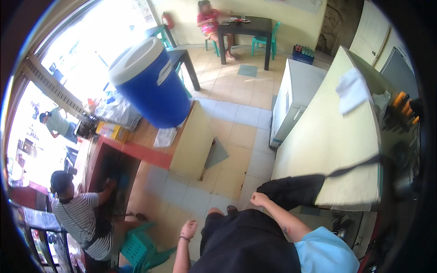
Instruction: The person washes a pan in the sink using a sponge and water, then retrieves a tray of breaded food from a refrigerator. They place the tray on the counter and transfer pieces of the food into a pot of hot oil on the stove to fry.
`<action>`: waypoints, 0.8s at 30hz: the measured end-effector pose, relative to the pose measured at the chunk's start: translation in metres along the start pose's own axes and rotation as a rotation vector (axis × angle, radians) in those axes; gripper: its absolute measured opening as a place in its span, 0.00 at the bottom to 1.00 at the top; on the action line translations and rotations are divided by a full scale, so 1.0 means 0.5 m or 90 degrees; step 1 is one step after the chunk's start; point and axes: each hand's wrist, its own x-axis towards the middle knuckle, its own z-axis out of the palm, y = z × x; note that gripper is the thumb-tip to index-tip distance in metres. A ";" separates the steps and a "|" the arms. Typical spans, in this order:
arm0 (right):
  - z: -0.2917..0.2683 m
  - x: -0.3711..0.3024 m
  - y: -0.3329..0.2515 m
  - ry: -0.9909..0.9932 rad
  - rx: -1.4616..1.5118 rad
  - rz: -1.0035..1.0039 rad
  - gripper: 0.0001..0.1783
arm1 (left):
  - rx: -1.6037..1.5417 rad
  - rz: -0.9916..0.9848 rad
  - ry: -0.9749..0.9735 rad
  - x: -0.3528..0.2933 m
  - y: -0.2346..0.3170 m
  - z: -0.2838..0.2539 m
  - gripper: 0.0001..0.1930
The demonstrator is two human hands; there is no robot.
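Note:
My left hand (188,229) is low in the middle, its fingers loosely curled with nothing visible in them; a dark band circles the wrist. My right hand (259,199) is closed in a fist, at the left corner of a black cloth item (296,190) with a long strap. Whether the fist grips that cloth or only passes in front of it, I cannot tell. The strap runs right across a pale yellow partition (323,136). Black clothing (248,245) covers my front, and a foot shows on the tiled floor (227,182).
A blue cooler with a white lid (150,86) stands on a wooden counter (182,141). Behind the partition are a white chest freezer (300,86) and orange-handled tools (400,102). One person (84,214) sits by a green chair (139,245); another (209,20) sits at a dark table (246,27).

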 end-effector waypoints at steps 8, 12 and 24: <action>-0.330 0.398 -0.125 0.120 0.207 -0.005 0.16 | -0.120 0.077 0.010 0.455 0.278 -0.117 0.13; -0.475 0.488 -0.097 0.109 0.190 -0.019 0.16 | -0.065 0.208 -0.107 0.751 0.580 -0.107 0.14; -1.106 0.600 0.048 0.503 0.935 0.226 0.10 | 0.113 0.623 -0.291 1.541 1.578 0.152 0.12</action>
